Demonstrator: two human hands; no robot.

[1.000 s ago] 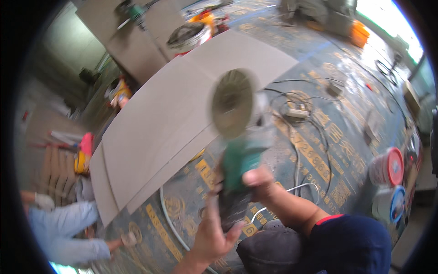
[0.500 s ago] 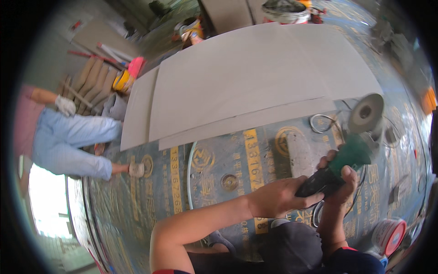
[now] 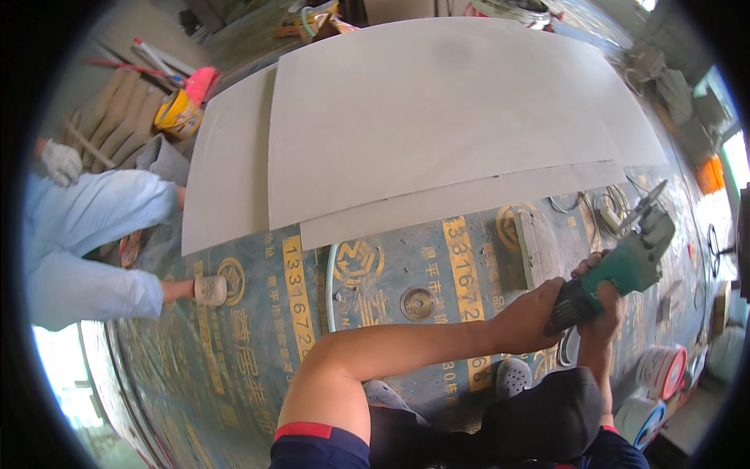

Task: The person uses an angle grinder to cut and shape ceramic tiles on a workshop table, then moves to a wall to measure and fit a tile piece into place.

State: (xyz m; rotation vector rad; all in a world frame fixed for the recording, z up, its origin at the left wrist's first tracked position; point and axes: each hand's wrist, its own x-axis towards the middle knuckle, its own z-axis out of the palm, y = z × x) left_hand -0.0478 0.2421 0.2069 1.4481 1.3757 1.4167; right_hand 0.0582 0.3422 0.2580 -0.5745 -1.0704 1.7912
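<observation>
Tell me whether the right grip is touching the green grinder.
Touching. The head view shows it: the right grip wraps around the green grinder from below, thumb lying against the body with no gap.

I note yellow Chinese lettering and round emblems on the dark floor sheet at six o'clock; dark digits on yellow bands at eight and four o'clock.

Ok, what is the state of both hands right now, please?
Left hand: closed, holding the black rear end of the angle grinder.
Right hand: closed, holding the grinder's green body.
</observation>
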